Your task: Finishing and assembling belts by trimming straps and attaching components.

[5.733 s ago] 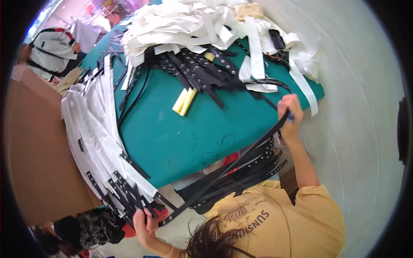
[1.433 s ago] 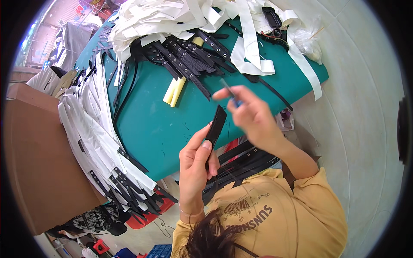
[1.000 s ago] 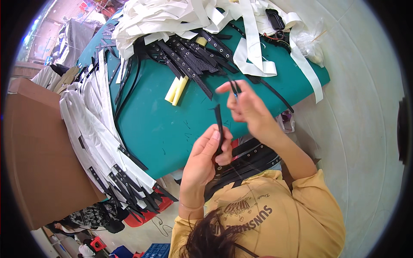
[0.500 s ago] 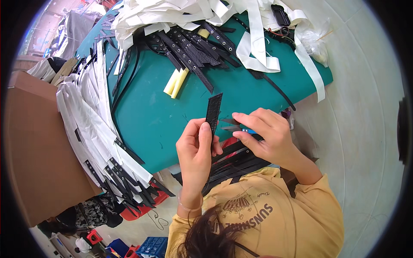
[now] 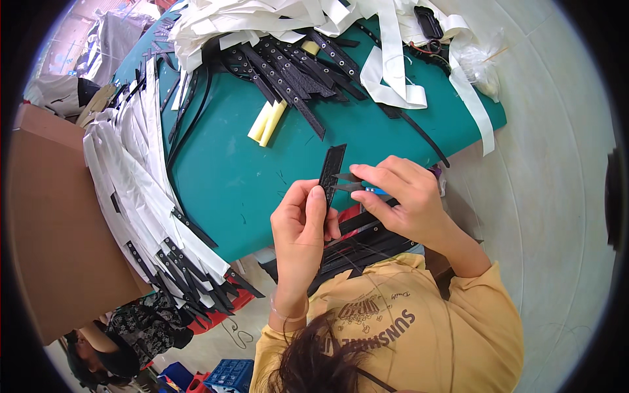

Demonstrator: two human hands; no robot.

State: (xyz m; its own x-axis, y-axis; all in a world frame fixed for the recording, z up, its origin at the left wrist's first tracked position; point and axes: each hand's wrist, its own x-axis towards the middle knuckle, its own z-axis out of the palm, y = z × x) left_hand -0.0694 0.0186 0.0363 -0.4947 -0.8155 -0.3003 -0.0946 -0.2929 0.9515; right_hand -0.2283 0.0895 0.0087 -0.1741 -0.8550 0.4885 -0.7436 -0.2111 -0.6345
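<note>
At the green table (image 5: 223,196), the left hand (image 5: 300,216) pinches a black strap (image 5: 333,165), the right hand (image 5: 403,196) holds parted scissors (image 5: 375,190) to its three-o'clock edge, white strips (image 5: 262,23) heaped toward twelve, cardboard box (image 5: 69,229) over at nine.

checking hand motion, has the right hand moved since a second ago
Yes: the right hand has moved away from the yellow pieces on the green table, toward the yellow shirt.

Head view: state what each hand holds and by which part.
The left hand pinches a black strap a little below its slanted end. The right hand grips blue-handled snips near the base of their open blades.
</note>
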